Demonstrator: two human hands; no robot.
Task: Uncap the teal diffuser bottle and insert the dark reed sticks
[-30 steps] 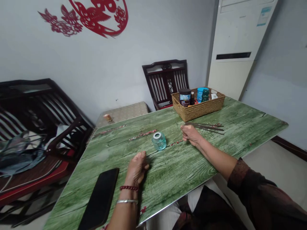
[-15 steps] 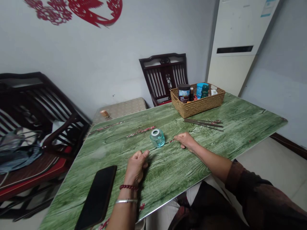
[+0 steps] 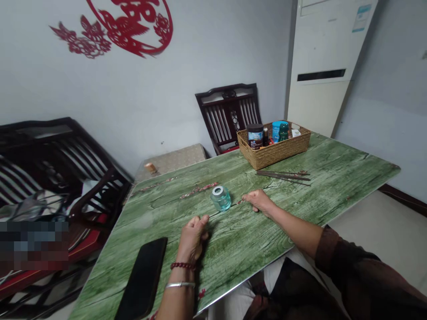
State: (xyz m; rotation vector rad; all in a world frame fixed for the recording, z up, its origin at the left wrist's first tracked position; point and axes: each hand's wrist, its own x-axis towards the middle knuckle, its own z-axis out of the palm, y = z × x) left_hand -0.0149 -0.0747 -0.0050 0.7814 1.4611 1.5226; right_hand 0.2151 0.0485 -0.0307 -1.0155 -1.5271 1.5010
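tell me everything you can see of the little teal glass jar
The jar is small, squat and rounded, seemingly clear teal glass, with a short silvery collar round an open mouth; no lid shows. It stands upright near the middle of the green wood-print table. Nothing touches it: the right hand lies just beside it, the left hand nearer the person, both apart. Whether it holds liquid cannot be told.

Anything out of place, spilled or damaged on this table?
Nothing spilled or broken. The small glass bottle stands upright near the right hand. Only the black phone stands out: it lies close to the near edge of the table, beside the left hand.
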